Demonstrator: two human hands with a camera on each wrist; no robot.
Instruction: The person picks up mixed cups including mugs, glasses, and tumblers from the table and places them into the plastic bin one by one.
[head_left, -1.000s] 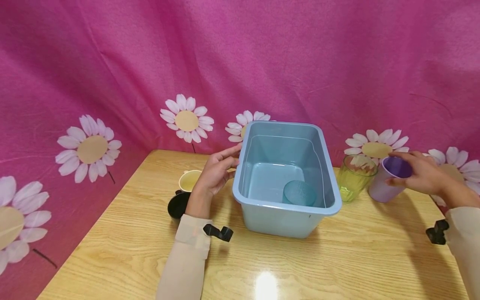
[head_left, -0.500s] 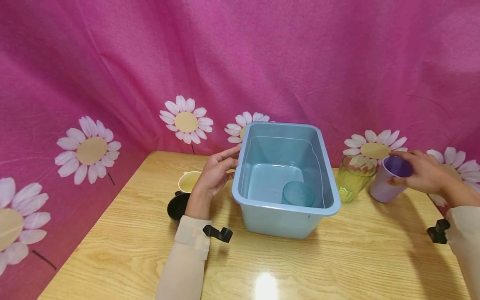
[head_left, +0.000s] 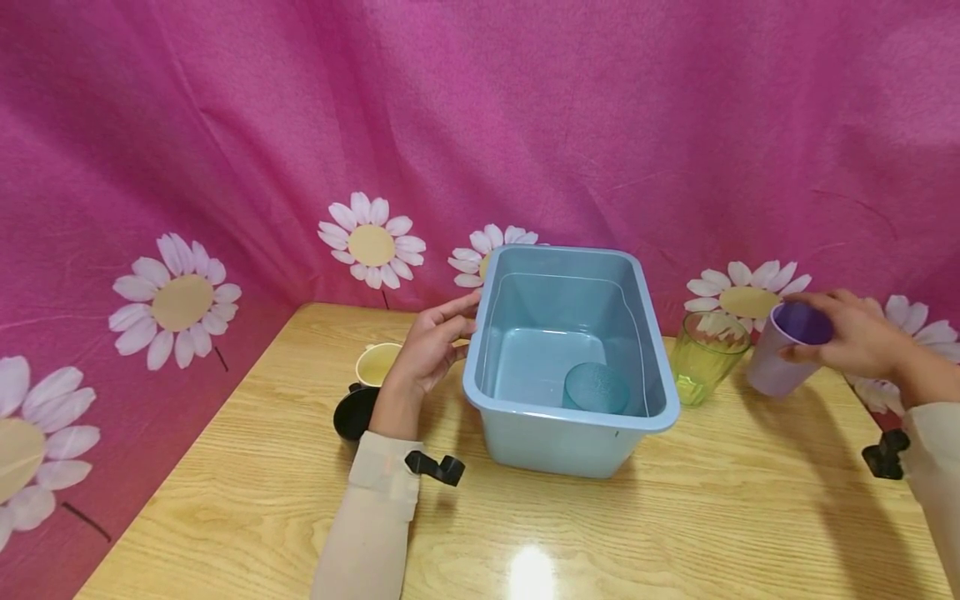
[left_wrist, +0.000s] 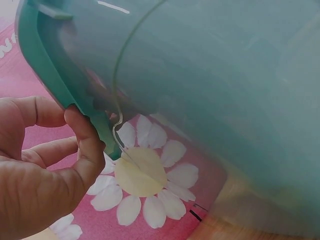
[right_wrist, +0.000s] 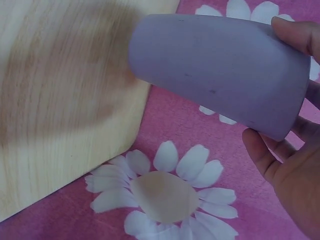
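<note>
My right hand [head_left: 858,333] grips a purple tumbler [head_left: 776,367] around its rim, at the right of the head view. In the right wrist view the tumbler [right_wrist: 215,72] leans, thumb on one side and fingers on the other. Left of it stands a clear yellow-green glass [head_left: 705,362]. My left hand [head_left: 431,346] holds the left rim of a blue plastic basin [head_left: 551,442], which is seen up close in the left wrist view. A teal translucent bowl or cup [head_left: 597,387] sits inside the basin, near its front right corner.
A cream cup [head_left: 375,365] and a black cup [head_left: 354,414] stand left of the basin, partly behind my left forearm. The wooden table [head_left: 525,533] meets a pink daisy-patterned cloth [head_left: 600,125] at the back and sides.
The purple tumbler has risen slightly and shifted a little right with my right hand. My left hand and the basin stay in place.
</note>
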